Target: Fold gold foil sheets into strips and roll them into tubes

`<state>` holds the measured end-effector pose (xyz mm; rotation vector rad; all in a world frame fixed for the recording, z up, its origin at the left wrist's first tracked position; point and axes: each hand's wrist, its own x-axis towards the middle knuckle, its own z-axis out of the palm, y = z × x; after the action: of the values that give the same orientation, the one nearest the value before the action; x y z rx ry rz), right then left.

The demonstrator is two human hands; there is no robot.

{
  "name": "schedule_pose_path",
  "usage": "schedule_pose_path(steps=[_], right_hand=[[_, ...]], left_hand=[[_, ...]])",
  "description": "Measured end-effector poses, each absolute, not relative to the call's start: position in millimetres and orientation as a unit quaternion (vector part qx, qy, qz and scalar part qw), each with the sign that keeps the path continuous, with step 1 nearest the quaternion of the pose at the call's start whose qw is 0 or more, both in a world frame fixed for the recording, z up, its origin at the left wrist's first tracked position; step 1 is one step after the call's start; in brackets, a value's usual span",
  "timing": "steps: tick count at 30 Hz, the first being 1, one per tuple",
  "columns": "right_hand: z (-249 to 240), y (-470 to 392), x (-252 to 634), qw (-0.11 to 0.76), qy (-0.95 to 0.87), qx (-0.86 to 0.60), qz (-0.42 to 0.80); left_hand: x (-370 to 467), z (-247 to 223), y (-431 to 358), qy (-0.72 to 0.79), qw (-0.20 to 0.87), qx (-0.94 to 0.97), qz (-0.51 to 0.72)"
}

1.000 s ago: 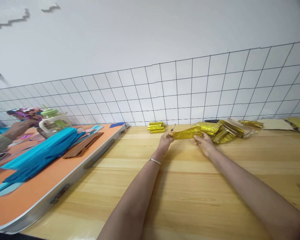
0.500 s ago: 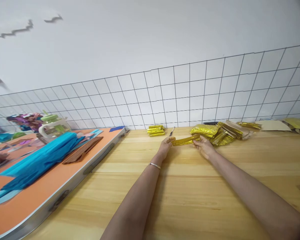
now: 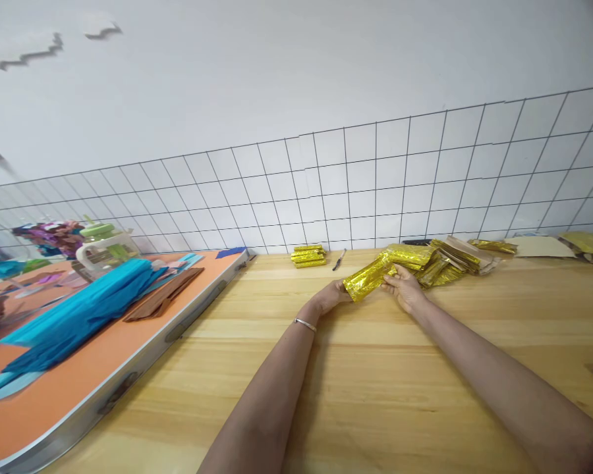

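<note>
While both forearms reach across the wooden tabletop (image 3: 375,395), a folded gold foil strip (image 3: 366,280) lies slanted between the hands. The left hand (image 3: 333,295) grips its near end, fingers mostly hidden beneath the foil; the right hand (image 3: 401,284) pinches its far end between thumb and fingers, close to the gold foil pile (image 3: 410,257). Toward the table's back edge, by the wire grid (image 3: 360,178), lie the gold bundles (image 3: 309,256) and a pen (image 3: 339,259), the pen just beyond the left hand. Bare wood spreads between the forearms and leftward to the metal rim (image 3: 168,332) of the orange board (image 3: 93,368), which bears blue paper (image 3: 84,316) and brown paper (image 3: 164,296), both well apart from the hands.
</note>
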<state>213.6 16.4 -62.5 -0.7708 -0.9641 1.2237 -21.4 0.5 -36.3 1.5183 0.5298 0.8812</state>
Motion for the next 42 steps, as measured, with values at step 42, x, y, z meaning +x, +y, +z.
schedule_pose_path(steps=[42], right_hand=[[-29, -7, 205, 0.649, -0.518, -0.385, 0.403]], left_hand=[[-36, -67, 32, 0.342, 0.6, 0.577, 0.436]])
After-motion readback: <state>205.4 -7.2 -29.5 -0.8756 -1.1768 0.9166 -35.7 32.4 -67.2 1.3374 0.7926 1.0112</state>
